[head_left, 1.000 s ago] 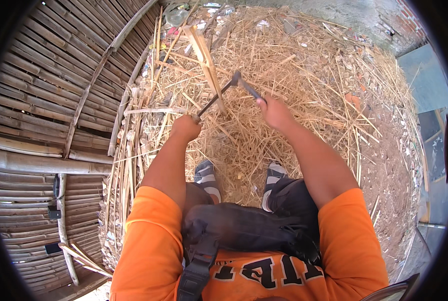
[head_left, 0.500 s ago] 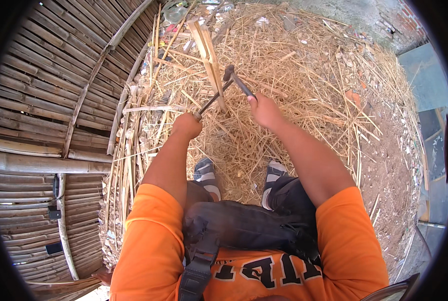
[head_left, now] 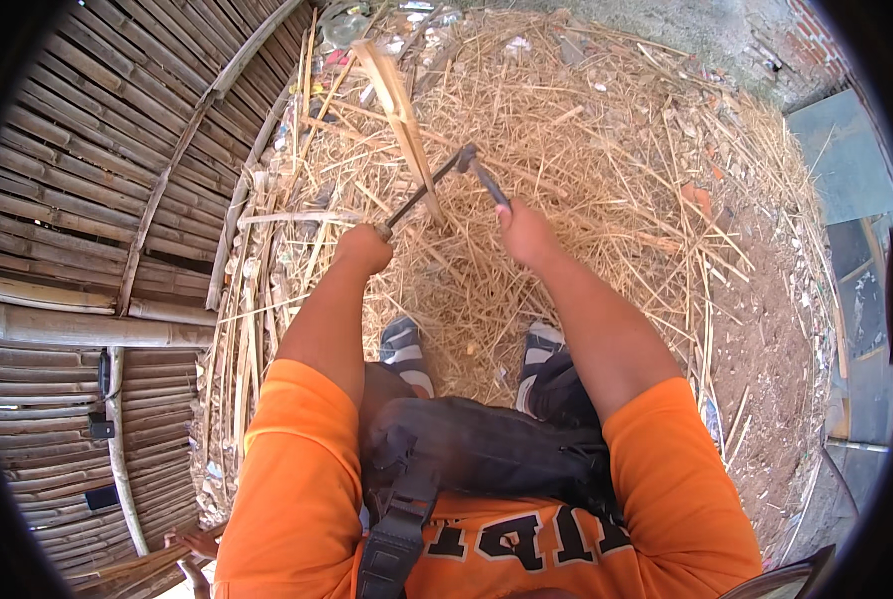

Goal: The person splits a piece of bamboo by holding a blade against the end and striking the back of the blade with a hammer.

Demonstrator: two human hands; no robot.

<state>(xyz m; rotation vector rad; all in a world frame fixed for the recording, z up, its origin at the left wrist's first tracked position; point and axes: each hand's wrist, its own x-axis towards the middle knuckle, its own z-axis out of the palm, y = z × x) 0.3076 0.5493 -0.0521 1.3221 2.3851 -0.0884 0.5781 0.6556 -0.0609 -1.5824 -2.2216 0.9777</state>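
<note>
The left hand (head_left: 366, 250), closed round the knife (head_left: 423, 190), holds it across the split bamboo (head_left: 405, 125) standing tilted in the straw (head_left: 526, 120), seemingly to keep both steady, while the right hand (head_left: 529, 236) grips the hammer (head_left: 485, 181), its head at the knife's far end.

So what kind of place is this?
Probably a small outdoor work yard: pale scraps cover much of the dirt ground, a bamboo wall stands on the left, and the right hand holds a hammer.
</note>
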